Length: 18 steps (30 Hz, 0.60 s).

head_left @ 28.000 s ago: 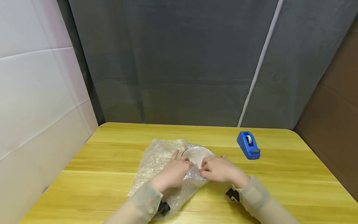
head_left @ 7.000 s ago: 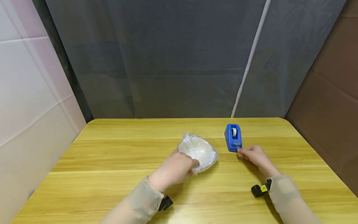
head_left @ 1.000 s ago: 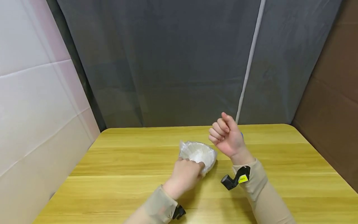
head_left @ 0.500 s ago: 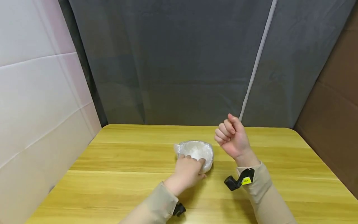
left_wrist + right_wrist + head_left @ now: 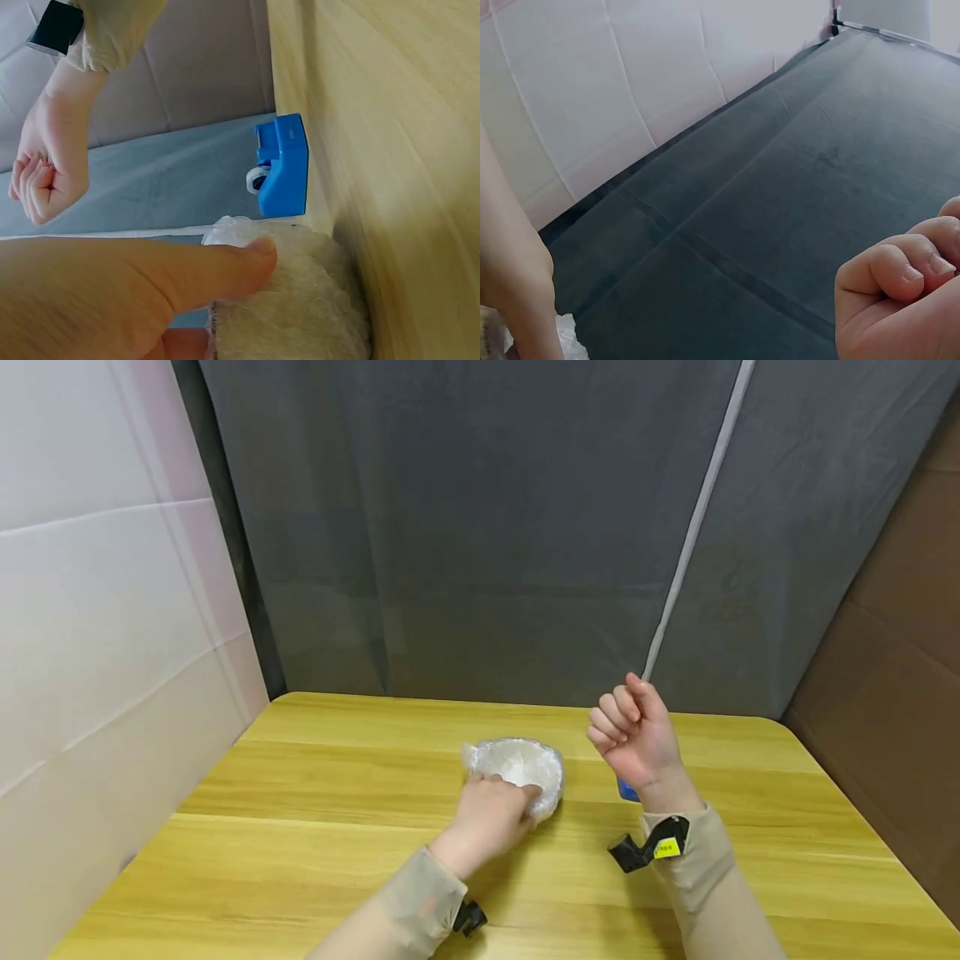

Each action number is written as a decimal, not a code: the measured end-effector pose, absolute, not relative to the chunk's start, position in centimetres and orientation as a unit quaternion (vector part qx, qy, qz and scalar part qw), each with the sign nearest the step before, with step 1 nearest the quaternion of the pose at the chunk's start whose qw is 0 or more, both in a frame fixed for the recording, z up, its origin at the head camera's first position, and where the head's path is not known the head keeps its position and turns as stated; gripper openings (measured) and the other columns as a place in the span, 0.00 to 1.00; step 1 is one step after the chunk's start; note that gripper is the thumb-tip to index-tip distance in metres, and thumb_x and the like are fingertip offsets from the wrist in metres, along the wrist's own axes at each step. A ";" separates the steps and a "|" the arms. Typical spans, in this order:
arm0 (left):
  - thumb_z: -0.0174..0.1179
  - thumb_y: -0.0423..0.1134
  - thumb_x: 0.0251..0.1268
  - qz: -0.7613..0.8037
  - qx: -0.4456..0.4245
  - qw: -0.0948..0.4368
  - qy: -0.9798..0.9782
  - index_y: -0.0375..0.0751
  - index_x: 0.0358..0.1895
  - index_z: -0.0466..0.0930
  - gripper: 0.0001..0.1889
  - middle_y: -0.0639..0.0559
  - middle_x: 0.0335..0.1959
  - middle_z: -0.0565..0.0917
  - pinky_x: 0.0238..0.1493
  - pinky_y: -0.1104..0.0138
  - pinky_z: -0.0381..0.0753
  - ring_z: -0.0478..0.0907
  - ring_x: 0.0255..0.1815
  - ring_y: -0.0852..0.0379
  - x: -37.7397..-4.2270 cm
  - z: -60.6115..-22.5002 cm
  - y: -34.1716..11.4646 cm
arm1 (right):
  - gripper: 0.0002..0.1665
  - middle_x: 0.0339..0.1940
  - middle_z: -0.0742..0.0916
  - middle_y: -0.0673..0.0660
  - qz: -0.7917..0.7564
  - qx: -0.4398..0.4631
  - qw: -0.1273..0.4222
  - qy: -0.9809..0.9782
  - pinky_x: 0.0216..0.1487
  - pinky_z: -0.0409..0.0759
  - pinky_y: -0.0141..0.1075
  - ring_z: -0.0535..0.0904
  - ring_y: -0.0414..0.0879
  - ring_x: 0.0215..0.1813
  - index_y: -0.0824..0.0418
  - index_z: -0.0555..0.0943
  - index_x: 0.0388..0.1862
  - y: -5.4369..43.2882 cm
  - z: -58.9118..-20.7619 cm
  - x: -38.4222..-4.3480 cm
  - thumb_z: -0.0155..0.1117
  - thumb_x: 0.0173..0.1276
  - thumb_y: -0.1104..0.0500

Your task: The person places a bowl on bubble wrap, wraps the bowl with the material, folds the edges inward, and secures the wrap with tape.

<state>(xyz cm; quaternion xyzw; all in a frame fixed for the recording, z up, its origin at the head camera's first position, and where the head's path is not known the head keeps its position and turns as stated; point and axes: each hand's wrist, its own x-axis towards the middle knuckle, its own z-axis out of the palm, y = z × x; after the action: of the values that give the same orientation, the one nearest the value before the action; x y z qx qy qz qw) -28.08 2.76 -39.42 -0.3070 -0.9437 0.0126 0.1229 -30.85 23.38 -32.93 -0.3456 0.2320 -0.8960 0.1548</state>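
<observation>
A bowl wrapped in bubble wrap (image 5: 553,768) stands on the table, its hollow facing up and a loose tuft of wrap at its left rim. My left hand (image 5: 491,818) grips its near rim; in the left wrist view the thumb (image 5: 232,271) presses the wrapped outside (image 5: 307,300), while the other fingers go over the rim and are mostly hidden. My right hand (image 5: 641,739) is raised to the right of the bowl, palm towards me. Its fingers (image 5: 896,270) are curled in with nothing visible in them, and the thumb points up.
A blue tape dispenser (image 5: 287,169) with a white roll stands on the table beyond the bowl; in the head view my right hand covers most of it. The wooden table (image 5: 300,860) ends at a dark grey curtain (image 5: 480,543).
Earlier the bubble wrap lay spread out; it is now closed round the bowl. Seven seconds ago my right hand touched the tape dispenser; since then it has risen and curled. Lately little has moved.
</observation>
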 end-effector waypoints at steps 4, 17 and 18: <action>0.66 0.54 0.57 -0.018 -0.318 0.112 -0.941 0.54 0.57 0.81 0.23 0.55 0.36 0.86 0.42 0.56 0.76 0.81 0.36 0.53 -28.4 -39.6 2.4 | 0.28 0.16 0.54 0.50 -0.899 -0.321 0.168 0.245 0.24 0.43 0.31 0.45 0.42 0.19 0.58 0.54 0.17 23.7 -33.6 -31.2 0.27 0.82 0.51; 0.62 0.51 0.64 -0.119 -0.392 0.069 -0.910 0.48 0.54 0.83 0.18 0.55 0.51 0.84 0.55 0.60 0.77 0.80 0.51 0.55 -29.3 -37.7 -1.7 | 0.29 0.19 0.52 0.50 -0.844 -0.246 0.237 0.414 0.25 0.47 0.30 0.44 0.43 0.21 0.57 0.58 0.19 30.2 -36.2 -34.5 0.22 0.82 0.52; 0.62 0.50 0.64 -0.121 -0.388 0.073 -0.911 0.48 0.54 0.83 0.18 0.55 0.51 0.84 0.54 0.59 0.78 0.80 0.51 0.55 -29.4 -37.6 -2.1 | 0.29 0.19 0.53 0.50 -0.836 -0.228 0.229 0.443 0.25 0.48 0.30 0.44 0.43 0.22 0.57 0.59 0.18 30.9 -36.3 -34.5 0.23 0.82 0.52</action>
<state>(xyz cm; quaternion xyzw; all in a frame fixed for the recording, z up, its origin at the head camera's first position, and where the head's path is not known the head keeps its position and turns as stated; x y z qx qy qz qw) -29.36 -2.11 -37.62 -0.3875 -0.9110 -0.1208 0.0727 -34.49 30.88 -36.35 -0.2279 0.4435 -0.8362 0.2285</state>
